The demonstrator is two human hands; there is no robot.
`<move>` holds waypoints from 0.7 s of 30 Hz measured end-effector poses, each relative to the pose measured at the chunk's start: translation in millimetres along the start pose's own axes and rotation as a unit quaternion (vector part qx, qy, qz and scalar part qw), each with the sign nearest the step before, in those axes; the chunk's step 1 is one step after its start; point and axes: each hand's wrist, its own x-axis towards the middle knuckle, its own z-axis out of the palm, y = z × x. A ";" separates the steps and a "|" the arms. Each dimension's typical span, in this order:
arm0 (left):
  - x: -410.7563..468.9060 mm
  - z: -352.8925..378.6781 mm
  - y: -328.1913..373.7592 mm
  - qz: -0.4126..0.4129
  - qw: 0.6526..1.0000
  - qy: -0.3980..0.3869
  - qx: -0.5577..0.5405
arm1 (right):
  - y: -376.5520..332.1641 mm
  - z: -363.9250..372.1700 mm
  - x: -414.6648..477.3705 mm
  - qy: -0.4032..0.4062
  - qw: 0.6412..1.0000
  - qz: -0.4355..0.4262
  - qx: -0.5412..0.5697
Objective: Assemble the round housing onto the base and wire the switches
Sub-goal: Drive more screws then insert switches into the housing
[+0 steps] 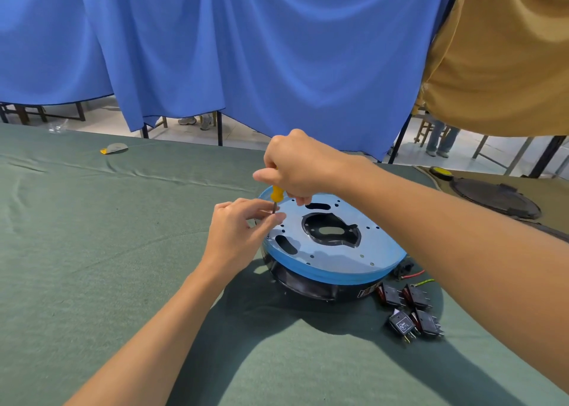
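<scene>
Table [92,251]: covered in green cloth. Its far edge runs across the view, and a wide bare stretch fills the left and near side.
Far-left bits: a clear plastic scrap [57,126] lies at the far edge, and a small yellow-and-grey piece [114,149] just inside it. Both are well apart from the work.
Left hand [237,233]: thumb and fingertips pinch the lower shaft of the screwdriver [276,193], at the left rim of the blue plate [332,251].
Right hand [303,168]: clamped round the yellow handle from above, close over the left hand.
Blue plate: sits flat on the black round housing [308,287], right of the table's middle. It has a large cut-out in the centre and small holes near the rim.
Wires [415,278]: one red and one green-yellow, poking out at the housing's right side.
Switches [409,310]: four black ones clustered just beside the housing's near-right edge, under the right forearm.
Far right: a dark round part [495,197] lies on brown cloth, near the table's right edge.
Backdrop: a blue curtain [246,51] hangs behind the far edge.
</scene>
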 end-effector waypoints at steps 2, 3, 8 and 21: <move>2.0 -0.4 -0.5 -0.005 1.000 0.001 -0.008 | -0.8 -4.8 0.5 -0.026 0.999 -0.004 -0.022; 2.8 -1.1 -0.8 -0.004 1.000 -0.003 -0.009 | -0.9 -6.8 0.8 -0.037 0.999 -0.014 -0.032; 3.0 -3.2 -1.7 0.003 0.999 -0.041 0.000 | -1.8 -9.4 0.1 -0.019 0.999 -0.047 -0.021; 2.3 -2.2 -0.4 0.007 0.999 -0.035 0.004 | 1.7 -5.2 0.6 -0.020 0.999 -0.034 -0.033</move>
